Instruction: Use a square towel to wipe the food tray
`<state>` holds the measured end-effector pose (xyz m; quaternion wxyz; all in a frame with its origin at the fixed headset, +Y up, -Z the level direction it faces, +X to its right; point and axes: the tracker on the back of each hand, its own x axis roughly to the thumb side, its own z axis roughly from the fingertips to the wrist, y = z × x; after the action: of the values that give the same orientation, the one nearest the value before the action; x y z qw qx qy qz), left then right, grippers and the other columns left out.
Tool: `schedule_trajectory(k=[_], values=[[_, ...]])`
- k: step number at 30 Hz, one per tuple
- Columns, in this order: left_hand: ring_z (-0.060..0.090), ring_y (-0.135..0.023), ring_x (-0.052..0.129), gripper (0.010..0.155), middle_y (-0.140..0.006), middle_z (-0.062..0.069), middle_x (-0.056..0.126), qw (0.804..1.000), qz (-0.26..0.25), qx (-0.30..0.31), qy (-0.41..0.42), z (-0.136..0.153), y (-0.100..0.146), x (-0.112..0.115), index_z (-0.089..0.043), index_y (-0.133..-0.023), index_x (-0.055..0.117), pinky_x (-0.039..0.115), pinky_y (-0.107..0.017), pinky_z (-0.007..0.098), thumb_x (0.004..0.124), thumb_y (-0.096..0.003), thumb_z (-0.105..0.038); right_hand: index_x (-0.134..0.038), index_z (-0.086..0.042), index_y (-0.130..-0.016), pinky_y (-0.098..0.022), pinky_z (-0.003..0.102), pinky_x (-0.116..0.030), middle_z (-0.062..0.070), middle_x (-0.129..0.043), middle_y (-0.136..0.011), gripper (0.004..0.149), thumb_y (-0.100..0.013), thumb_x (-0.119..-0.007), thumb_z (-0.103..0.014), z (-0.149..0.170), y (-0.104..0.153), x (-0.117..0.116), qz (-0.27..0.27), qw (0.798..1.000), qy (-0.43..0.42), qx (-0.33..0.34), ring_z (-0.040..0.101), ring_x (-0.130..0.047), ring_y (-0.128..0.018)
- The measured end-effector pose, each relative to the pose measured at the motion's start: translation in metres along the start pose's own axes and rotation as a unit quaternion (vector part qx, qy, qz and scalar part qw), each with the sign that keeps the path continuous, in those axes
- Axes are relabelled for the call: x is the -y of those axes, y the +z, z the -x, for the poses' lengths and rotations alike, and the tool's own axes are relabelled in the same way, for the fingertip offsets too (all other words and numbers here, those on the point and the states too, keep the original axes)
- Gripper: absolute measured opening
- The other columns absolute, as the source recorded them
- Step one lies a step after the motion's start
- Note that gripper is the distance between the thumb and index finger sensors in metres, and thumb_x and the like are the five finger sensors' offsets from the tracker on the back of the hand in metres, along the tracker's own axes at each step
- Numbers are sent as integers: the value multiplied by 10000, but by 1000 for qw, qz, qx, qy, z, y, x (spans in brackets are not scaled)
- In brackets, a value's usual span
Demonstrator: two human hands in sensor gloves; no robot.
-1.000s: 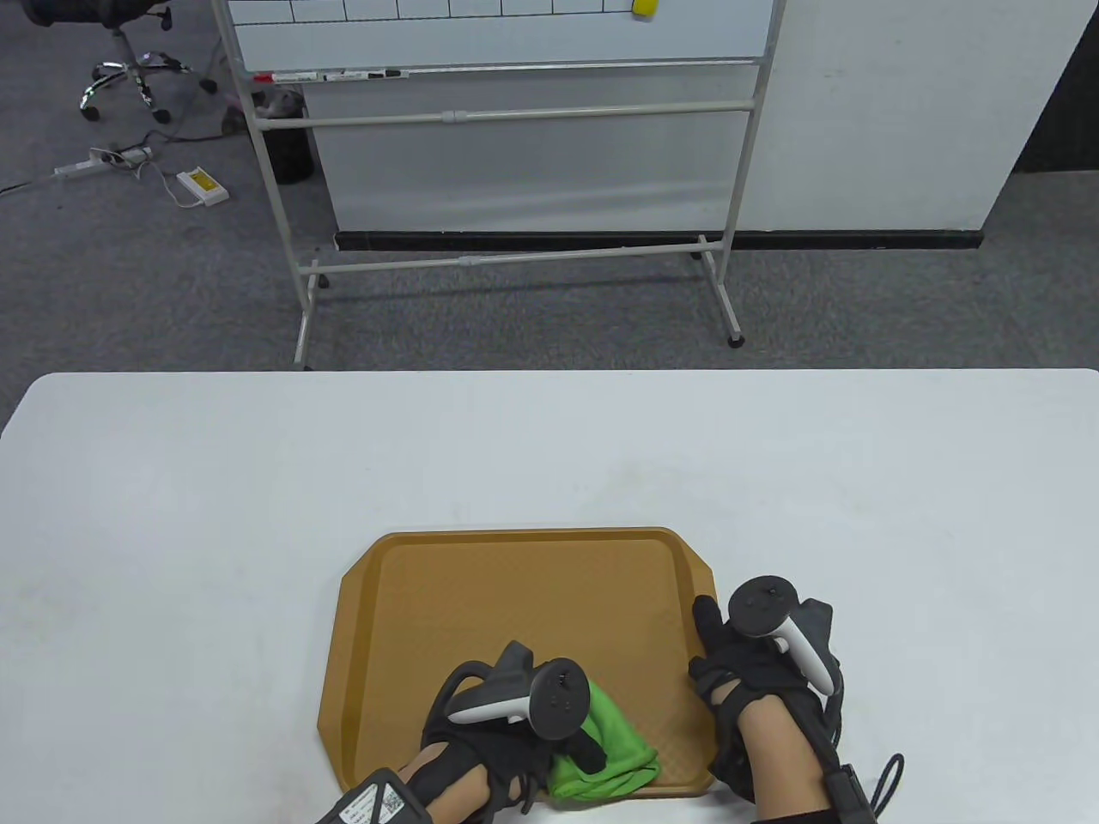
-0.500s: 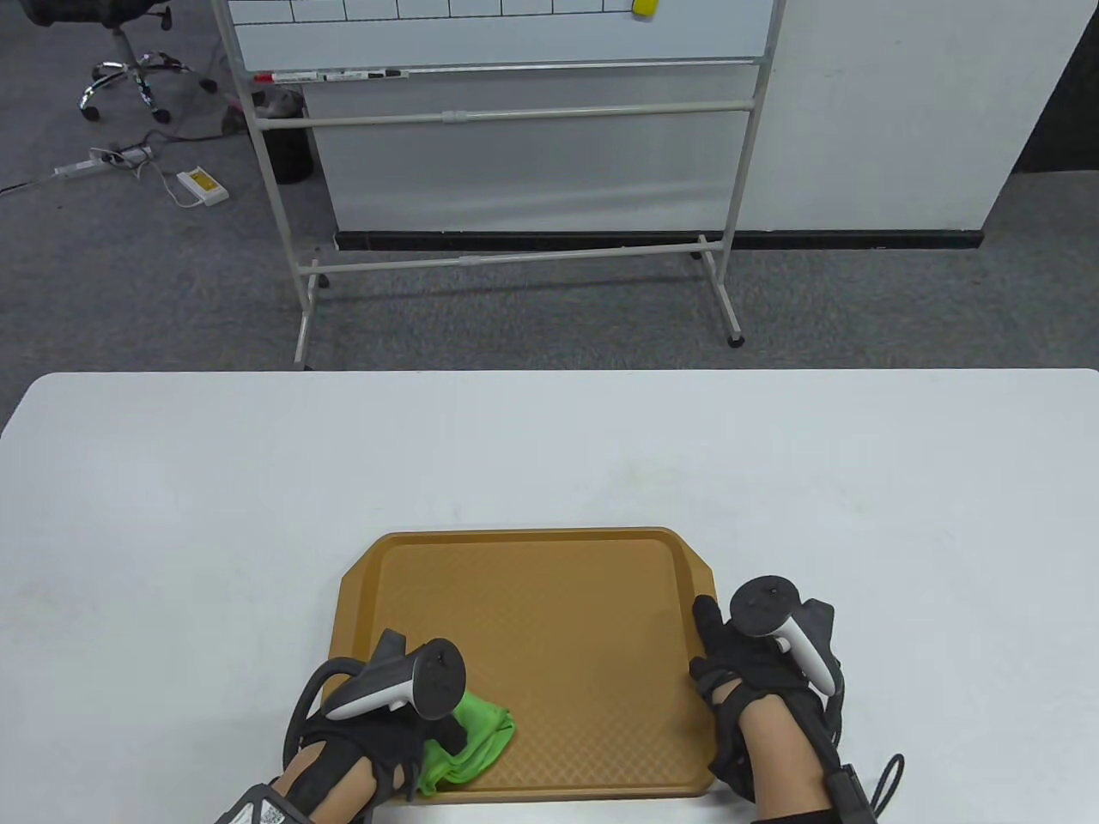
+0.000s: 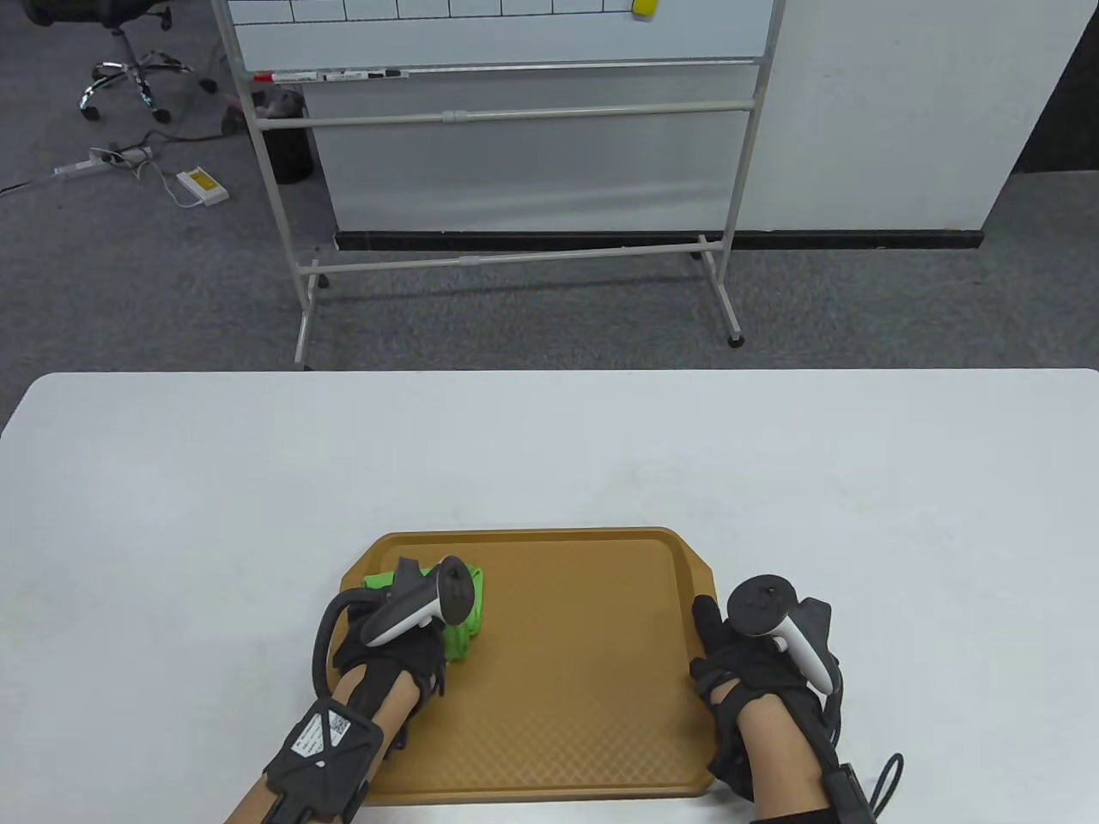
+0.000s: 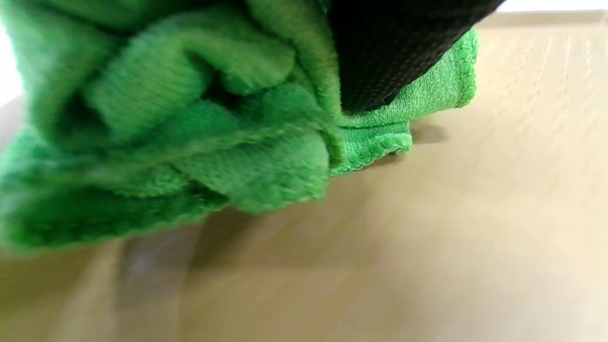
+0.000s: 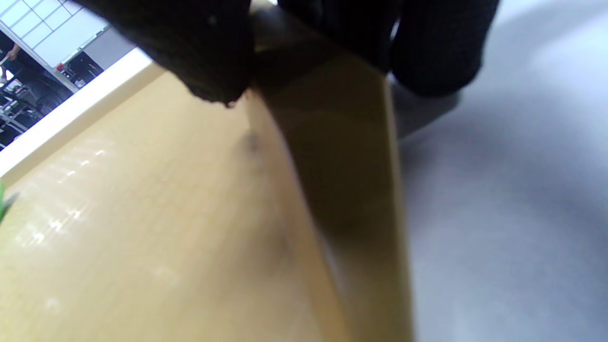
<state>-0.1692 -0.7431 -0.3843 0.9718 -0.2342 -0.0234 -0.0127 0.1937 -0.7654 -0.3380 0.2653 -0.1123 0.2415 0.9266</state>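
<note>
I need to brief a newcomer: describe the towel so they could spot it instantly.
On the white table lies a brown food tray near its front edge. In the tray's far left corner, bunched under the left hand, is the towel. It is the only bright green, fuzzy thing there.

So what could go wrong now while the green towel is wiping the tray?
The towel is bunched up under the left hand, so it may only wipe a narrow strip and miss spots. It sits close to the far left corner of the tray, so it could catch on the raised rim there. The right hand grips only the right edge, so a hard push might make the tray slide on the smooth white table.
</note>
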Motion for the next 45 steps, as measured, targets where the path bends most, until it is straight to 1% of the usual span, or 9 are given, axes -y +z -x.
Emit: schedule_trajectory(k=[2,6,13,18,22,28,35,40,45], values=[[394,-942,669,587,-1139,110,562,999,15,13,39,-13,-13,-5,-347,-1062,599,523,-701,596,822,-519,-367,-353,-390,-1036,-513,469,-752,56,-473,-1136,716,-484,-806,-340,-1,0,0,8,1000,5,1,281,-843,-717],[384,-929,680,592,-1136,108,562,999,19,31,35,-46,-29,-13,-355,-1065,596,538,-699,585,818,-518,-396,-355,-385,-1035,-512,469,-752,67,-473,-1135,713,-483,-802,-330,-2,0,0,11,1000,6,-2,289,-842,-718],[369,-933,612,583,-1142,74,521,993,20,90,71,-123,-47,-17,-387,-1059,602,504,-709,577,821,-518,-405,-350,-381,-1040,-514,464,-750,72,-468,-1137,680,-495,-753,-330,-2,0,-1,11,1000,5,0,298,-836,-718],[347,-890,654,577,-1116,72,557,988,21,151,29,-172,-31,-11,-388,-1054,608,542,-695,556,821,-519,-423,-384,-384,-1040,-508,470,-752,75,-487,-1136,627,-502,-699,-321,0,-1,0,15,1000,-18,0,312,-844,-711],[313,-794,755,603,-1057,111,635,980,30,196,-12,-187,-3,0,-356,-1064,608,650,-638,525,818,-515,-491,-397,-385,-1045,-510,475,-748,82,-486,-1139,618,-504,-692,-327,2,0,0,12,999,-31,-2,320,-840,-716],[260,-695,851,613,-979,102,710,968,48,246,-18,-175,32,17,-348,-1051,644,737,-576,502,828,-499,-538,-397,-413,-1033,-507,479,-748,73,-486,-1144,650,-502,-772,-381,0,1,0,20,1000,-11,-20,302,-842,-727],[271,-703,841,614,-975,107,696,968,48,246,-25,-140,63,33,-341,-1052,636,708,-587,541,826,-494,-514,-386,-416,-1027,-505,482,-748,70,-485,-1141,697,-485,-822,-358,-2,1,-2,27,999,5,-28,299,-841,-724],[285,-741,835,605,-988,91,699,975,41,215,-38,-92,75,37,-371,-1042,642,680,-610,565,847,-486,-493,-381,-421,-1028,-507,479,-746,67,-482,-1140,698,-486,-817,-363,-1,1,-2,24,999,2,-24,291,-837,-723],[335,-765,843,595,-996,96,721,986,28,152,-59,-37,80,36,-392,-1030,660,664,-623,585,872,-478,-461,-379,-421,-1028,-510,480,-744,70,-477,-1140,698,-487,-816,-361,0,1,-2,22,1000,-1,-22,296,-833,-722]])
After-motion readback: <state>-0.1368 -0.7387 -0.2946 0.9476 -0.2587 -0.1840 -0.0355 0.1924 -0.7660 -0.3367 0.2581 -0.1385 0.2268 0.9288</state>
